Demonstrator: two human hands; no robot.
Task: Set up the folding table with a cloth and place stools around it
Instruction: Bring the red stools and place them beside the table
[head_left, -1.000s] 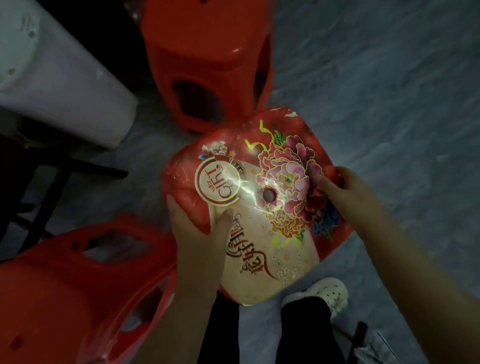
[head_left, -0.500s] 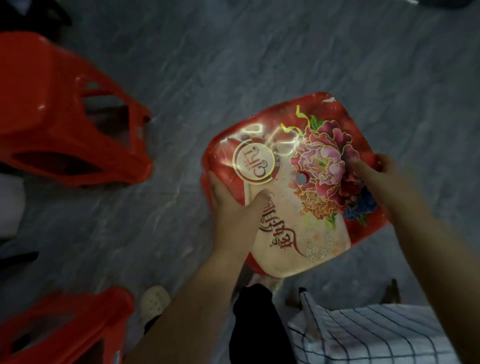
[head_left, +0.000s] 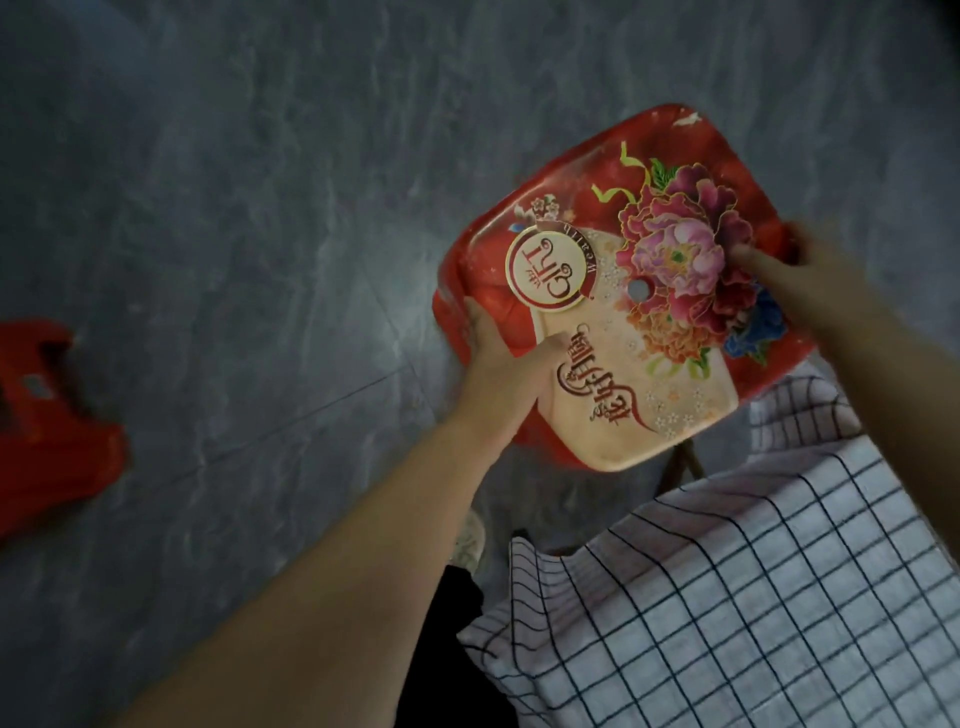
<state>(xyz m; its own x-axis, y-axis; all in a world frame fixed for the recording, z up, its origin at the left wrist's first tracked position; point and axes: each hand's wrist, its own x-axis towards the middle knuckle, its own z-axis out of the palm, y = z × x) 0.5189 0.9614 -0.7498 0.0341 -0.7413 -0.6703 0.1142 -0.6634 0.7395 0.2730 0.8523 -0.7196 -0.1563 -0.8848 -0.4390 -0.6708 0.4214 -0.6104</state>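
Observation:
A red plastic stool with a flower print and a round gold emblem on its seat is held seat-up above the grey floor. My left hand grips its left edge, thumb on the seat. My right hand grips the right edge, thumb on the flower. The stool's legs are hidden under the seat. A white cloth with a dark check covers the table at the lower right, its corner hanging just below the stool.
Another red stool lies at the left edge on the grey marbled floor. My shoe and dark trouser leg show between my left arm and the cloth. A dark table leg shows under the stool.
I have carried the stool away from the other red stools and towards the cloth-covered table, which has come into view. Both hands keep the same grip.

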